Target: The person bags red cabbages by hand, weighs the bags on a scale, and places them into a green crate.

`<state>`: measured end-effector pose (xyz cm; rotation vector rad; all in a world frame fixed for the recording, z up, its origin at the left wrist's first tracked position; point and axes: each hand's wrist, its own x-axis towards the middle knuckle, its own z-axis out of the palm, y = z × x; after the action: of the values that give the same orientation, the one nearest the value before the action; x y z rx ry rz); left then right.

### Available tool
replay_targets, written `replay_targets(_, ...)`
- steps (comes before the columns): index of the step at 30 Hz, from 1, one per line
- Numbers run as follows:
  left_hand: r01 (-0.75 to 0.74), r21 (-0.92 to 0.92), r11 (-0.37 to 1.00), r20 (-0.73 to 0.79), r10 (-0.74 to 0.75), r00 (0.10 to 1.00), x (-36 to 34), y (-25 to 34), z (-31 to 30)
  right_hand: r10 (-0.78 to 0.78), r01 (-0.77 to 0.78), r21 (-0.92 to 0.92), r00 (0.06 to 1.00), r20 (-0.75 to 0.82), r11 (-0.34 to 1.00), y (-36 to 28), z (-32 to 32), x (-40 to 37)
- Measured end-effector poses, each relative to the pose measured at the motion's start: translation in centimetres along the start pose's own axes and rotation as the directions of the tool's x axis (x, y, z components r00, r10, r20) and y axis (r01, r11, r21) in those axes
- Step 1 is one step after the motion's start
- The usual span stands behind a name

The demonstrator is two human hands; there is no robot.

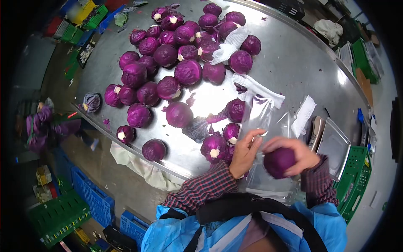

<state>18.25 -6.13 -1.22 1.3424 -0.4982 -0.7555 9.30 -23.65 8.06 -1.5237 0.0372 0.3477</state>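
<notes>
My right hand [301, 152] is wrapped round a red cabbage [278, 164], close in front of my body and slightly blurred. Just left of it, my left hand [244, 154] pinches the edge of a clear plastic bag [257, 112] between thumb and fingers. More clear plastic lies on the steel table under both hands. Beside my left hand sit a few cabbages, among them one with a pale cut stem [213, 148]. A large group of red cabbages [187, 72] covers the table's far left part.
White knitted gloves or sleeves [230, 45] lie among the cabbages, with another white cloth [304, 114] to the right. A scale with a metal tray [334, 147] stands at the right, by a green crate [351, 185]. Blue crates [93, 194] are on the floor at left. Another person [46, 124] is at far left.
</notes>
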Motion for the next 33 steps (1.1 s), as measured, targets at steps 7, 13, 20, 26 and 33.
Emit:
replay_targets(7, -0.24, 0.316, 0.918, 0.165, 0.196, 0.967, -2.3, 2.1, 1.9, -0.043, 0.469, 0.358, 0.651, -0.757, 0.808, 8.3, 6.7, 0.5)
replay_targets(13, -0.231, 0.218, 0.948, 0.092, 0.216, 0.972, -3.7, 1.1, 3.4, 0.027, 0.397, 0.291, 0.552, -0.833, 0.87, 15.7, 6.5, -0.2)
replay_targets(20, -0.755, 0.405, 0.515, 0.616, 0.457, 0.642, -6.3, 0.4, 5.2, -0.028, 0.031, -0.003, 0.839, -0.543, 1.0, 14.6, 7.0, -1.2)
replay_targets(26, -0.26, 0.56, 0.787, -0.138, 0.398, 0.907, -9.1, -2.2, 1.5, 0.194, 0.368, 0.76, 0.822, -0.535, 0.536, 13.5, 6.0, -0.4)
replay_targets(33, -0.386, 0.212, 0.898, 0.095, 0.375, 0.922, -7.9, -0.3, 2.1, 0.295, 0.403, 0.73, 0.724, -0.623, 0.552, 15.5, 3.4, 1.2)
